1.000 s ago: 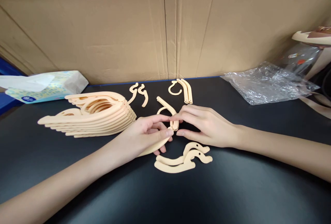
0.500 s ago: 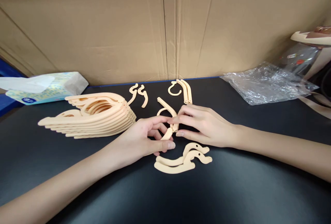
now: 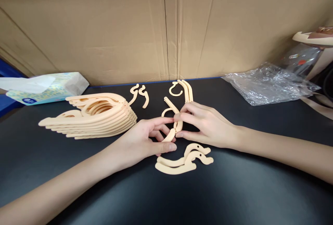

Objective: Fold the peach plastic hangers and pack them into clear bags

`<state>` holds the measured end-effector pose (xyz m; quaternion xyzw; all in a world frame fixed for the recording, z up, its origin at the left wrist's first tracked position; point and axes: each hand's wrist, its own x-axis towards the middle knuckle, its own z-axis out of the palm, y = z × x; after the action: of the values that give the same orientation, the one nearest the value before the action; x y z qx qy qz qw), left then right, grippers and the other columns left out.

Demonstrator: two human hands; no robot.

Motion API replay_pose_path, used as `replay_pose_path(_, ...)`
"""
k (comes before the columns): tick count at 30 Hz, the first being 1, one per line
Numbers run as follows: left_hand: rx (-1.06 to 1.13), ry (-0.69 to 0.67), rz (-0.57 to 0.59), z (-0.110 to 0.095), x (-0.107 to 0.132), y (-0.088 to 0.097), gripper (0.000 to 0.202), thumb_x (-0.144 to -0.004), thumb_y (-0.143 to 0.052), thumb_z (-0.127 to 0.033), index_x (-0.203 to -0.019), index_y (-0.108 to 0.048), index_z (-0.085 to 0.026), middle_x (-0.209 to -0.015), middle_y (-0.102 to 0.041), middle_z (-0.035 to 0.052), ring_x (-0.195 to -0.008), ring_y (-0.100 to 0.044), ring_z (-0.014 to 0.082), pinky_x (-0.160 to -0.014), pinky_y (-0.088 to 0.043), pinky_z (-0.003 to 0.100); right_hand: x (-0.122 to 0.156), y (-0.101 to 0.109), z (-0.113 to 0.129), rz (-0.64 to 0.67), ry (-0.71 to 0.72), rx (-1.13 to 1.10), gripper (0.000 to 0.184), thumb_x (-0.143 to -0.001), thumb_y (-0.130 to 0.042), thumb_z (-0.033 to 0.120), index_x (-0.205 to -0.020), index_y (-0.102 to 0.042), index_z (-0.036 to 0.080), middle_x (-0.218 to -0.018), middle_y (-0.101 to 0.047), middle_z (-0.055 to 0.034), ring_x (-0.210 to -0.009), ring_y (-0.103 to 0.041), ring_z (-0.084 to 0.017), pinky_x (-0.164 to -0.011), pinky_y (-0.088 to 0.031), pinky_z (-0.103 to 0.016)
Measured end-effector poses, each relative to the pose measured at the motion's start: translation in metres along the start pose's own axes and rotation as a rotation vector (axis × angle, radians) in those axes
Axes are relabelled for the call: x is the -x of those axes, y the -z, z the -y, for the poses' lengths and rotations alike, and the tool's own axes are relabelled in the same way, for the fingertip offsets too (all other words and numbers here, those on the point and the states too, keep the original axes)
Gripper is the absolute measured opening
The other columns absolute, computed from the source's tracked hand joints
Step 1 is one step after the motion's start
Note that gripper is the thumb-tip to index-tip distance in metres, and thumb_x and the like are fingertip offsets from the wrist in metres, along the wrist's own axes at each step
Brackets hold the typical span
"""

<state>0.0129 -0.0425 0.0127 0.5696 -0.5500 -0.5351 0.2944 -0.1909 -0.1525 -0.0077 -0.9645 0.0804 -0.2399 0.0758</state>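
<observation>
Pinching smooth, bowed, beige hanger parts [image 3: 179, 126] at dial centre with right hand [image 3: 208, 124]; touching them with left hand [image 3: 151, 136], cannot tell whether gripping; flat, wavy pieces [image 3: 175, 169] at six o'clock.

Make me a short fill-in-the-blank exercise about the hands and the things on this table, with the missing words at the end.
1. Of the left hand and right hand, the ____ one is nearer the stack of cream pieces.
2. Crumpled clear plastic lies toward the ____ edge.
3. The tabletop's colour is ____.

Missing words: left; right; black.
</observation>
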Motion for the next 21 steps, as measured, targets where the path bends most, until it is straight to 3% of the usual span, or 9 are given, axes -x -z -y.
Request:
replay_pose_path(5, -0.008, -0.028, 0.011, 0.004, -0.0003, 0.0009, 0.061, -0.079, -0.078, -0.038, -0.134, -0.058, -0.023, -0.09, -0.07, -0.002, -0.067, -0.061, 0.0108, -0.056, -0.049, 0.022, 0.0, -0.0019, 0.0021, -0.032, -0.021, 0.019, 0.02, -0.093, -0.056, 0.029, -0.107, -0.066, 0.018, -0.093, -0.06, -0.0065, -0.079, -0.056, -0.017, -0.068, -0.05, -0.03)
replay_pose_path(10, -0.017, -0.039, 0.014, 0.0045, -0.0011, 0.0015, 0.059, -0.079, -0.079, -0.036, -0.133, -0.059, -0.023, -0.091, -0.07, -0.0026, -0.07, -0.062, 0.0108, -0.054, -0.046, 0.02, 0.0005, -0.0025, 0.0022, -0.038, -0.03, 0.022, 0.021, -0.088, -0.056, 0.022, -0.106, -0.066, 0.018, -0.095, -0.06, -0.0066, -0.08, -0.056, -0.017, -0.067, -0.05, -0.03)
replay_pose_path(13, -0.034, -0.043, 0.014, 0.0043, -0.0012, 0.0018, 0.058, -0.08, -0.078, -0.035, -0.133, -0.059, -0.023, -0.091, -0.07, -0.0025, -0.071, -0.062, 0.0109, -0.054, -0.045, 0.02, 0.0008, -0.0025, 0.0007, -0.041, -0.013, 0.008, 0.02, -0.091, -0.06, 0.03, -0.106, -0.066, 0.018, -0.094, -0.061, -0.0068, -0.082, -0.056, -0.018, -0.07, -0.051, -0.031)
replay_pose_path(17, -0.027, -0.048, 0.019, 0.0048, -0.0003, 0.0016, 0.057, -0.08, -0.078, -0.034, -0.133, -0.058, -0.024, -0.089, -0.069, -0.0038, -0.068, -0.061, 0.0094, -0.054, -0.046, 0.019, 0.0011, -0.0016, -0.0018, -0.022, 0.015, 0.003, 0.037, -0.095, -0.059, 0.052, -0.108, -0.067, 0.018, -0.097, -0.062, -0.0079, -0.083, -0.055, -0.019, -0.071, -0.051, -0.032)
replay_pose_path(21, -0.022, -0.067, 0.018, 0.0049, 0.0005, 0.0013, 0.051, -0.081, -0.078, -0.032, -0.128, -0.061, -0.023, -0.087, -0.068, -0.0048, -0.066, -0.06, 0.0077, -0.053, -0.045, 0.017, 0.0006, 0.0003, -0.0029, 0.009, 0.067, -0.02, 0.035, -0.099, -0.054, 0.047, -0.115, -0.067, 0.018, -0.102, -0.06, -0.0088, -0.088, -0.055, -0.019, -0.075, -0.052, -0.033)
